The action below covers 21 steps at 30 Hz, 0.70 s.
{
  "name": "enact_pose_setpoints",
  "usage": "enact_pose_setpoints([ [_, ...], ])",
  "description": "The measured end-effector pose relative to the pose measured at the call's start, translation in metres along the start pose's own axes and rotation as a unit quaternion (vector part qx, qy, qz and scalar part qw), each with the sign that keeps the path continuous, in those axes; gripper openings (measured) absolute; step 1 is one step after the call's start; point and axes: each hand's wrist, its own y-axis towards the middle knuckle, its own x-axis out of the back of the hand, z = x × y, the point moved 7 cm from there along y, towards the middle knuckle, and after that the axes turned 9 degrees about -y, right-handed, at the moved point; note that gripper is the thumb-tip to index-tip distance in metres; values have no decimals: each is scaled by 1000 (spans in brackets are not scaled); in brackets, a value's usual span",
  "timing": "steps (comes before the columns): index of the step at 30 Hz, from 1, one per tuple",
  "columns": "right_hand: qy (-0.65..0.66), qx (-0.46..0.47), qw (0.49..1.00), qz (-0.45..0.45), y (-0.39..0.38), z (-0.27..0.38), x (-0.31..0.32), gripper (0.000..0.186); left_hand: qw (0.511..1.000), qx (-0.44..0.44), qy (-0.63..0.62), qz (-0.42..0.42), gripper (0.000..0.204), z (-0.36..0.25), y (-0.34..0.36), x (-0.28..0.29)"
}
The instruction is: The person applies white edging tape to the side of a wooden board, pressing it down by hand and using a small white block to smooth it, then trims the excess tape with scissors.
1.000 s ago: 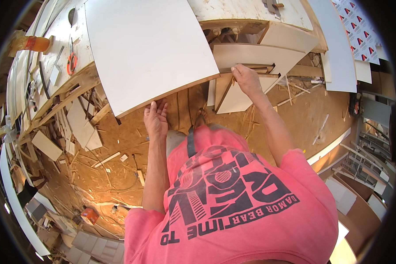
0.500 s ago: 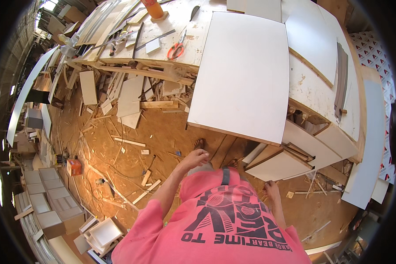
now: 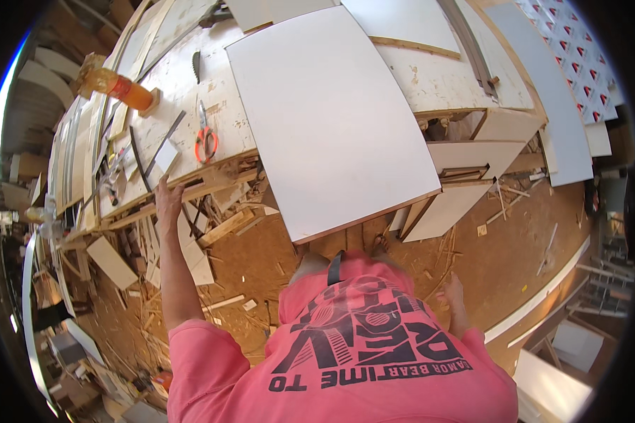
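My left hand reaches to the front edge of the workbench, its fingers apart and holding nothing. Just past its fingertips lies a small white square piece, beside a dark thin strip. Orange-handled scissors rest on the bench to the right of that. A large white panel lies in front of me, its near end jutting out over the bench edge. Low at my right side hangs my right hand, fingers loosely spread with nothing in them.
An orange bottle and a dark serrated blade are on the bench. White boards lean below the panel at right. Wood offcuts and scraps litter the brown floor. White cabinet boxes stand behind at right.
My left hand has moved from near my waist forward and left to the bench edge. The view has swung right and closer to the bench. My right hand still hangs low.
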Motion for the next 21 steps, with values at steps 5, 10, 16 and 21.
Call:
enact_pose_setpoints([
  [5,-263,16,954,-140,-86,-43,-52,20,992,-24,91,90,77,2,83,-30],
  [10,-366,52,923,-108,-163,-55,-126,27,989,-95,61,93,71,32,108,-23],
  [16,-152,22,971,-184,-190,-50,-179,33,976,-155,59,141,62,33,142,-30],
  [21,-175,94,976,-86,-168,21,-190,42,981,-137,72,115,74,46,148,-11],
])
